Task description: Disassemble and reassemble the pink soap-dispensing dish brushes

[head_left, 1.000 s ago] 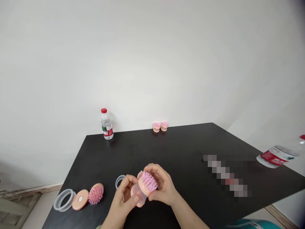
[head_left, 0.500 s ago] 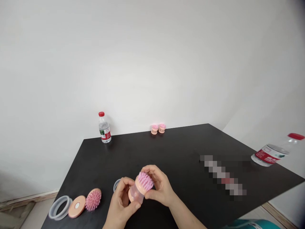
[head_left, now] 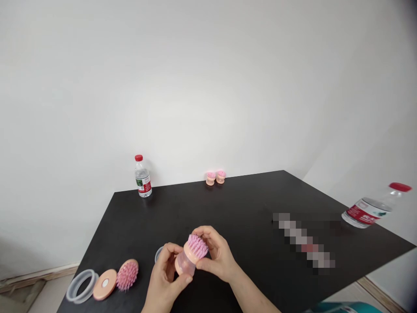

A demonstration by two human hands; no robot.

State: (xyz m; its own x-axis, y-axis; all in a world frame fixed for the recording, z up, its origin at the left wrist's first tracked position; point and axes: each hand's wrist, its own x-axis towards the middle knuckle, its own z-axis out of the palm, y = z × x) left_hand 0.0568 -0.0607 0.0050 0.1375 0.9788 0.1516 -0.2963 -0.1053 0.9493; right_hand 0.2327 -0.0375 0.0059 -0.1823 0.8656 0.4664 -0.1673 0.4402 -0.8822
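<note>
Between my two hands is a small round scrub brush (head_left: 188, 257) with pink bristles, a peach collar and a clear body. It is tilted, bristles toward the upper right. My left hand (head_left: 168, 271) is closed around the clear body and base. My right hand (head_left: 215, 254) grips the peach collar by the bristles, thumb below and fingers above. Partly hidden behind my left hand, a translucent ring (head_left: 158, 253) lies on the table. Further left are a loose pink bristle head (head_left: 127, 275), a peach disc (head_left: 105, 284) with a white centre and translucent rings (head_left: 75, 289).
The black table (head_left: 241, 204) meets a white wall. Two finished-looking pink brushes (head_left: 210, 178) stand at its back edge. A water bottle (head_left: 143, 182) stands back left, another bottle (head_left: 366, 211) at the right edge. A pixelated long strip (head_left: 302, 241) lies on the right. Something teal (head_left: 348, 308) shows below.
The view has shifted very slightly. Both hands keep the same hold on the brush, with almost no visible movement.
</note>
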